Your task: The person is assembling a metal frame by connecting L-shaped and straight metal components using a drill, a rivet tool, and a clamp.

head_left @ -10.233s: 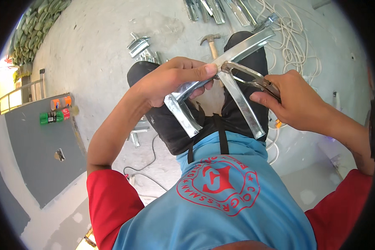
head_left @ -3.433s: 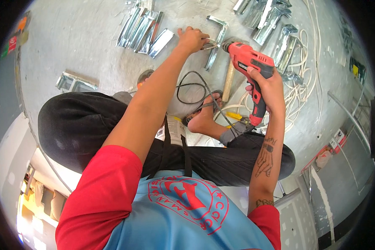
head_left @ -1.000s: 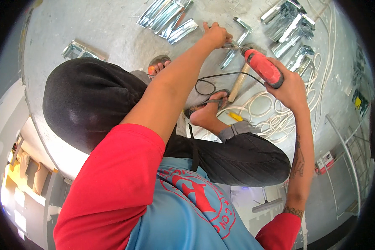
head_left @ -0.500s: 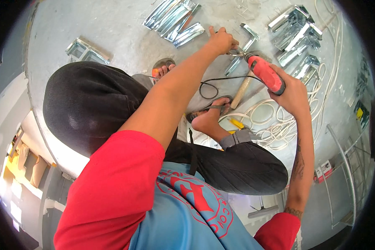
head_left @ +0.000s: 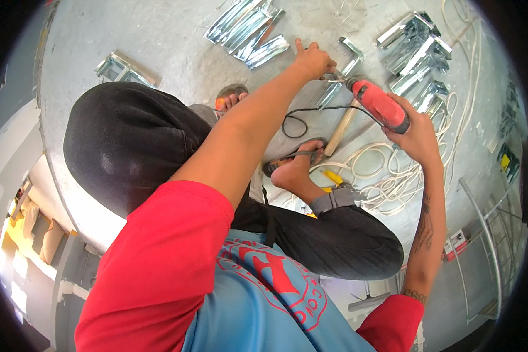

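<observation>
My right hand (head_left: 415,135) is wrapped around the rear of a red power drill (head_left: 380,105) with a dark end cap. The drill's nose points up and left, toward my left hand (head_left: 312,61). The left fingers close on a small metal piece (head_left: 331,76) at the drill's tip; its exact kind is too small to tell. One left finger sticks out. Just beyond the drill's tip, a shiny metal channel piece (head_left: 351,51) lies on the floor. A wooden-handled tool (head_left: 341,130) rests below the drill, its upper end hidden.
Stacks of shiny metal channel pieces (head_left: 240,26) lie on the concrete floor, with more channels (head_left: 419,56) to the right. A black cord (head_left: 311,110) curves beside my foot. Coiled white cable (head_left: 387,176) spreads near my knee. A metal frame (head_left: 123,69) sits at the left.
The drill and my right hand have shifted slightly right and down. My left hand stays nearly in place at the drill's tip.
</observation>
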The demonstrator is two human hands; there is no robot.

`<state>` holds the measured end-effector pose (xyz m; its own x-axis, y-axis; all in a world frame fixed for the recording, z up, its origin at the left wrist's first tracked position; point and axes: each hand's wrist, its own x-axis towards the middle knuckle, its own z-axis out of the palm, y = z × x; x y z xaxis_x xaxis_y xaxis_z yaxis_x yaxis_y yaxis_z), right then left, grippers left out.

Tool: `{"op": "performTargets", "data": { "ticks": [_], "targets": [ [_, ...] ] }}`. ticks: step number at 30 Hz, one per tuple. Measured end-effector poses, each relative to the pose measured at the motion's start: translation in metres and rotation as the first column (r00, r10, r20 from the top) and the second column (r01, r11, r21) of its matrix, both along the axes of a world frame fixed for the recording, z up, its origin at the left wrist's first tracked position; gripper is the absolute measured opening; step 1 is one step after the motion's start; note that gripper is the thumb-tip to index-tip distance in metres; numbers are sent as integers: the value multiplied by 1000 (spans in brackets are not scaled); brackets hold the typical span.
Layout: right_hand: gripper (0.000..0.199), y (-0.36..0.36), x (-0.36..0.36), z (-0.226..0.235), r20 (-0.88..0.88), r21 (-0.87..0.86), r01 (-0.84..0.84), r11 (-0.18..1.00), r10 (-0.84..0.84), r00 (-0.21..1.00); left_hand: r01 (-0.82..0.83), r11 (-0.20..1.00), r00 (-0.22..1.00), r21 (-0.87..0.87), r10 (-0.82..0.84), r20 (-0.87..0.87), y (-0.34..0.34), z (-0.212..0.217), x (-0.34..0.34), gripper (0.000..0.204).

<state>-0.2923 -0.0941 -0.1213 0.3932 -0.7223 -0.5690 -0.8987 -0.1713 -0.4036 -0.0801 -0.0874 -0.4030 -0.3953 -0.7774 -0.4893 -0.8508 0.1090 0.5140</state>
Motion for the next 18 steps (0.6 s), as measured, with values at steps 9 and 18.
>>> {"op": "performTargets", "data": {
  "ticks": [9, 18],
  "targets": [
    [70, 46, -15, 89, 74, -66, 228, 971, -223, 972, 55, 998, 997, -42, -52, 51, -1, 2, 4, 26],
    [51, 158, 52, 77, 577, 224, 964, 145, -817, -11, -589, 232, 17, 774, 961, -275, 54, 181, -14, 72]
  ]
}}
